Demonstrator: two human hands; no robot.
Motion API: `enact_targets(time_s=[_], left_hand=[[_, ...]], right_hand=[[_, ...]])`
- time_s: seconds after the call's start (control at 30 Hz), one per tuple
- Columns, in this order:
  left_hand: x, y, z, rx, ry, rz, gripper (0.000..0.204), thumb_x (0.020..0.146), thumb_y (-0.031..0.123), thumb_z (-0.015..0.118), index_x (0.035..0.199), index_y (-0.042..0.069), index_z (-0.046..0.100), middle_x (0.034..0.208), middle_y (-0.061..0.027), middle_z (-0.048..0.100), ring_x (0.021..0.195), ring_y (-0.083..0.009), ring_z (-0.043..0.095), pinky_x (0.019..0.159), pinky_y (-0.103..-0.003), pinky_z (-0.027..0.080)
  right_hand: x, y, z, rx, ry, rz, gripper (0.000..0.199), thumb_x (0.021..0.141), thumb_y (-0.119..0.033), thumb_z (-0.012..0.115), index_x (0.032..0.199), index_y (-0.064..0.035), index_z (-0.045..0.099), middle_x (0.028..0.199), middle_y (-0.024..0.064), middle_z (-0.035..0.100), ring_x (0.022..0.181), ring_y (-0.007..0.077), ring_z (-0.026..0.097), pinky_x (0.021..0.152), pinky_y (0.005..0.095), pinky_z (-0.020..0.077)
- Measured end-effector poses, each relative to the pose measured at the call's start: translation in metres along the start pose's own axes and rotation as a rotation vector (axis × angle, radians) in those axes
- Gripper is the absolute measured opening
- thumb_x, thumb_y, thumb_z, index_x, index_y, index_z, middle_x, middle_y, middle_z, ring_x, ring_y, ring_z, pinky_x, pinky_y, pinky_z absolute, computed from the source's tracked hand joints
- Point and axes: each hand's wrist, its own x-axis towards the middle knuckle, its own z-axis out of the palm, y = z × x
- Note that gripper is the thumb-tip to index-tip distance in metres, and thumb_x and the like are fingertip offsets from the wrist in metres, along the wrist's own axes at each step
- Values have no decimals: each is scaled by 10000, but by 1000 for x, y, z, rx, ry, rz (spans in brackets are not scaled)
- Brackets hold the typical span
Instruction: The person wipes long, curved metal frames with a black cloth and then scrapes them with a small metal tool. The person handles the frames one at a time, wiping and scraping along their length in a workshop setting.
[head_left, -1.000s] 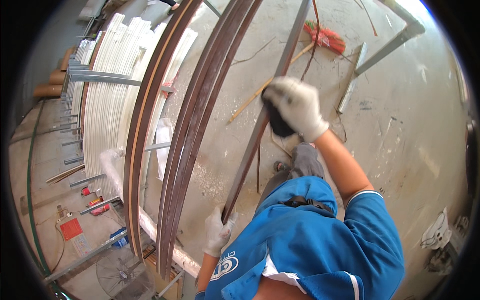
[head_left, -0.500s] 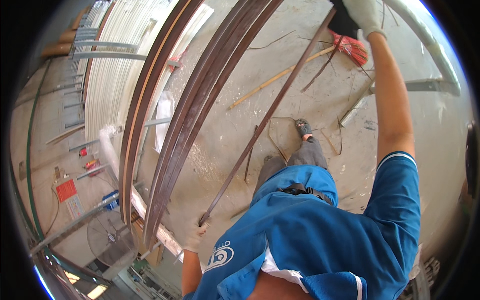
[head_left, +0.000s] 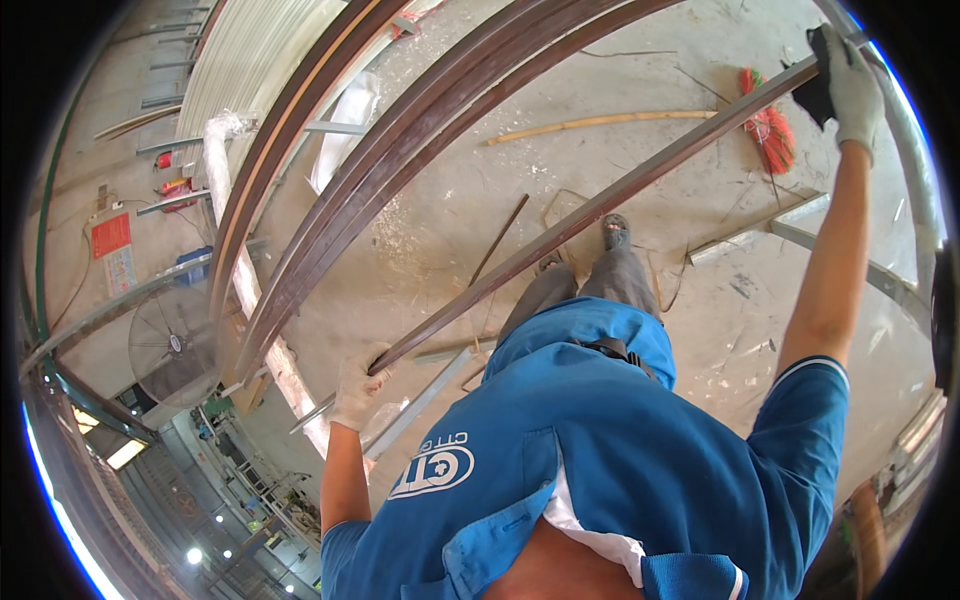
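Note:
A long dark-brown strip (head_left: 600, 208) runs diagonally in front of my body, its lower-left end by my left hand and its upper-right end by my right hand. My white-gloved left hand (head_left: 356, 392) is closed around the strip near the lower end. At the far end, my gloved right hand (head_left: 856, 95) grips a black cloth (head_left: 816, 88), which lies against the strip; the fingers are partly hidden behind it. Beyond, several similar brown strips (head_left: 385, 150) lie side by side, curved by the lens.
More brown strips (head_left: 290, 130) and stacked white lengths (head_left: 265, 75) rest on metal rack arms at the left. A red broom head (head_left: 770, 140) with a wooden handle lies on the floor. A metal frame (head_left: 895, 285) stands at the right. A fan (head_left: 172, 340) stands at the lower left.
The held strip has tilted to a flatter slant. My right hand with the black cloth has moved right and down, and my left hand left and slightly up. The whole view has shifted.

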Motion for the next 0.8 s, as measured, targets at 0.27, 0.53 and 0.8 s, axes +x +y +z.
enact_targets(time_s=[0.27,0.53,0.8], left_hand=[[-11,13,-7,165,87,156,208,854,187,767,1000,43,730,662,-111,602,573,-182,565,570,-324,450],[-24,32,-35,217,-25,51,329,895,372,724,986,58,756,632,-156,611,593,-317,617,608,-400,475],[4,9,-60,443,71,305,324,907,384,695,1012,84,758,772,-191,684,764,-399,677,693,-484,499]], right_hand=[[-150,-106,-39,295,78,24,507,938,-633,599,1111,-192,781,937,126,768,914,327,736,817,394,550],[-305,-245,-95,281,42,-341,145,896,-273,759,969,-149,781,875,26,753,679,184,699,613,303,545],[-382,-294,-118,167,-149,-944,63,825,-229,653,781,-191,628,706,12,608,631,198,656,508,372,493]])
